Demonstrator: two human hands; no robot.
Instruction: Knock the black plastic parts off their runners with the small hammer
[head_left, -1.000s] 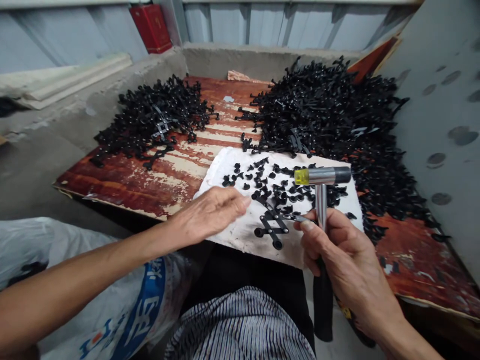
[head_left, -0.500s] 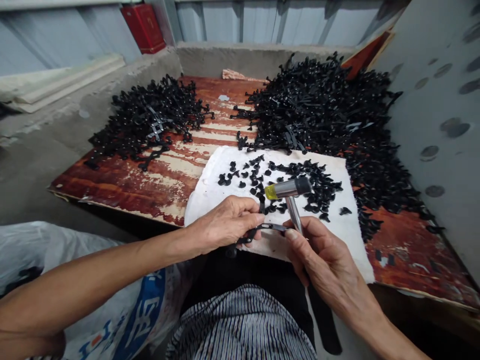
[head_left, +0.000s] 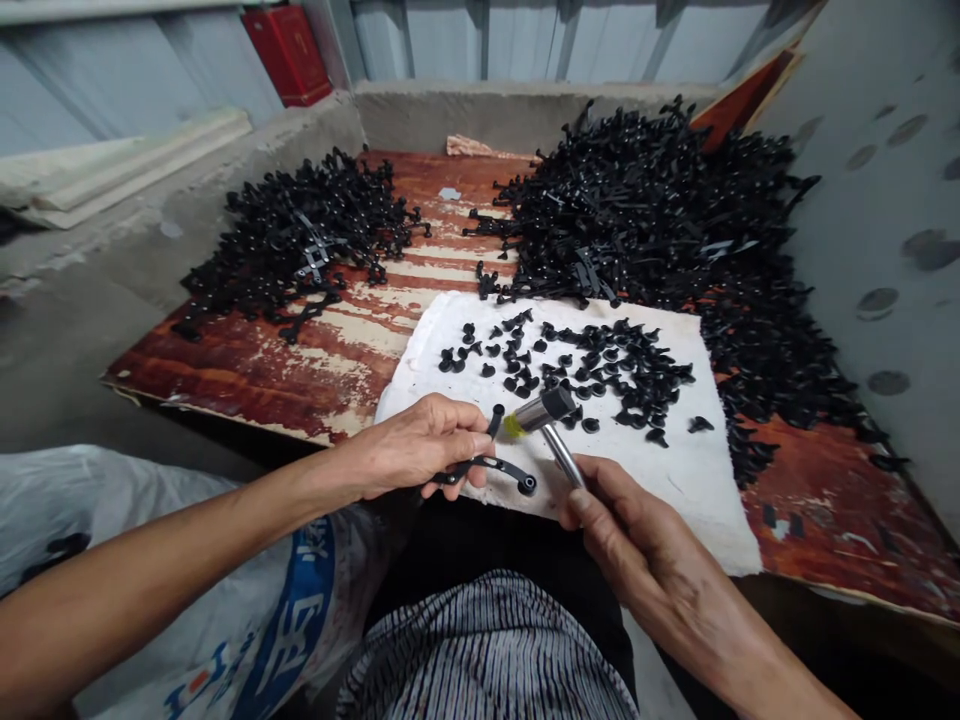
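Observation:
My left hand (head_left: 435,445) is closed on a black bracket with several arms (head_left: 504,466); one arm ends in a round tip with a hole, another points up beside the fingers. In my right hand (head_left: 637,535) is a hammer (head_left: 564,455) with a metal shaft, a black face and a yellow face. Its head hovers over the white cloth (head_left: 420,375), just right of the bracket's upright arm. Small black rubber-like pieces with round bases (head_left: 600,375) lie scattered on the cloth. Fingers hide the middle of the bracket.
A large heap of black parts (head_left: 637,210) fills the back right of the worn red-brown board (head_left: 322,375). A smaller heap of black brackets (head_left: 300,225) lies at the left. A plastic sack (head_left: 172,560) stands below on the left, and a pale panel (head_left: 885,250) rises at the right.
My right hand has let go of the bracket's arm and moved slightly down and right, still with the hammer. The hammer head has tilted and shifted left. My left hand moved a little left with the bracket.

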